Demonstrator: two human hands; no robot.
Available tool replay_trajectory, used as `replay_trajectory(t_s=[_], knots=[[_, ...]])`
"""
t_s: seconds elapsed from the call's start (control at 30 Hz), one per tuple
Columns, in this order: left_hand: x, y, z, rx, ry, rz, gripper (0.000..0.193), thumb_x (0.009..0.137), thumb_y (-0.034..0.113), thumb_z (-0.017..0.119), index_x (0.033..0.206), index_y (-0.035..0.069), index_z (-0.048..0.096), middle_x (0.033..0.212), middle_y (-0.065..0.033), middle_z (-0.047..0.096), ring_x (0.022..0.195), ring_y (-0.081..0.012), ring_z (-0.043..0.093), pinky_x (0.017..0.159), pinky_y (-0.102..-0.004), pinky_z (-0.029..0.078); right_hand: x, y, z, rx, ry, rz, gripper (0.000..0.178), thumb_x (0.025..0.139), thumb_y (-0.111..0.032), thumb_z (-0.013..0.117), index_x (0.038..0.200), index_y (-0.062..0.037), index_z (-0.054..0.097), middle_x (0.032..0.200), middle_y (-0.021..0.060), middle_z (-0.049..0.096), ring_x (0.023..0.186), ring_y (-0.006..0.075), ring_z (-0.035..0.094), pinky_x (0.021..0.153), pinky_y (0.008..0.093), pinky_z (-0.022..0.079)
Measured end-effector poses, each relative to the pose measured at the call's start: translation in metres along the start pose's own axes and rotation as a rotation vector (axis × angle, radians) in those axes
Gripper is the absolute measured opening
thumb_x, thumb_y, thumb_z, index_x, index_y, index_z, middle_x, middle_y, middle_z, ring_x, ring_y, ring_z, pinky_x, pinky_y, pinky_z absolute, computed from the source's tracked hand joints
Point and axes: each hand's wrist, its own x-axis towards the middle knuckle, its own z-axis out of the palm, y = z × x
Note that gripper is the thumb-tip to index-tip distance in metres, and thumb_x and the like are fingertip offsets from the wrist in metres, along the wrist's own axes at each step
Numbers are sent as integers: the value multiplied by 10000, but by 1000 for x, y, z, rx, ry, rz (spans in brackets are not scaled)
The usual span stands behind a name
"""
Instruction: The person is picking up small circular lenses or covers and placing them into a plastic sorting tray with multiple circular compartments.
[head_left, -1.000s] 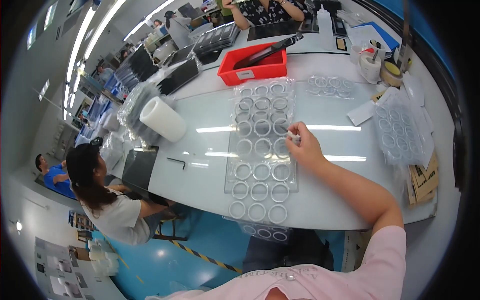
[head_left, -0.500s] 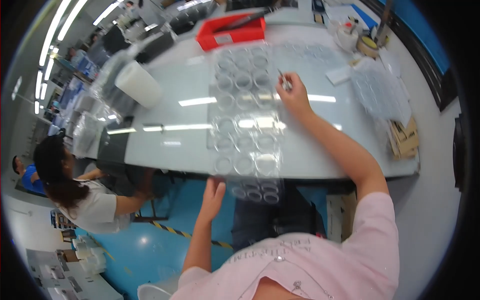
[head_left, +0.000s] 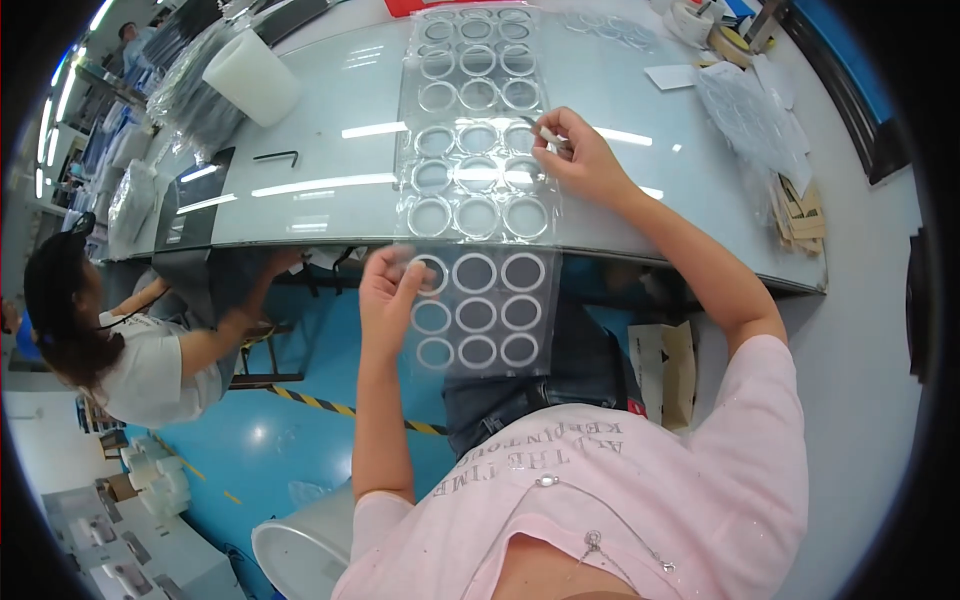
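A long clear plastic sheet (head_left: 477, 235) lies over the table, and its near end hangs past the front edge. White rings (head_left: 475, 271) sit in it in rows of three. At the table edge my left hand (head_left: 385, 300), slightly blurred, pinches the sheet's left side beside a ring. My right hand (head_left: 588, 160) is closed on a slim tool (head_left: 548, 133) with a pale handle and a thin dark tip. The tip is over the sheet's right side, near a middle row of rings; whether it touches cannot be told.
On the glass-topped table (head_left: 330, 218) stand a white roll (head_left: 252, 78) and a black hex key (head_left: 277, 155). Plastic bags (head_left: 750, 120) and tape (head_left: 730, 45) lie at the right. A co-worker (head_left: 140, 350) sits at the left; a white bin (head_left: 300, 550) stands on the floor.
The sheet hangs farther over the front edge. My left hand now pinches its side. My right hand with the tool has come nearer, onto the sheet's right side. The view has shifted too.
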Motion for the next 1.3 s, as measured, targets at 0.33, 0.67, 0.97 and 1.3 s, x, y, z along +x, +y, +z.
replay_trajectory(t_s=[0.33, 0.67, 0.97, 1.3], knots=[[4, 24, -30, 134, -89, 73, 671, 881, 30, 656, 1467, 31, 330, 751, -18, 613, 662, -67, 561, 625, -209, 492, -61, -34, 35, -26, -37, -52, 195, 994, -151, 521, 1083, -21, 636, 887, -8, 557, 737, 61, 479, 652, 213, 421], [21, 45, -41, 203, -309, -107, 611, 850, 21, 677, 1416, 51, 447, 739, -27, 657, 692, -74, 604, 646, -219, 500, -54, -63, 92, -447, -100, -502, 281, 789, -15, 693, 1053, -108, 700, 754, 52, 558, 647, 220, 570, 565, 331, 468], [30, 56, -46, 241, -393, -245, 739, 776, 65, 752, 1443, 108, 435, 706, 6, 677, 618, -20, 553, 580, -169, 415, -35, -59, 134, -578, -181, -582, 222, 780, -88, 689, 1002, -94, 682, 747, 56, 542, 661, 232, 593, 557, 347, 481], [30, 52, -48, 151, -375, -296, 769, 778, 55, 756, 1462, 122, 413, 705, 3, 688, 630, -9, 576, 559, -160, 415, -28, -58, 151, -669, -279, -550, 179, 730, -43, 660, 908, -53, 642, 805, 85, 554, 694, 266, 609, 579, 373, 497]])
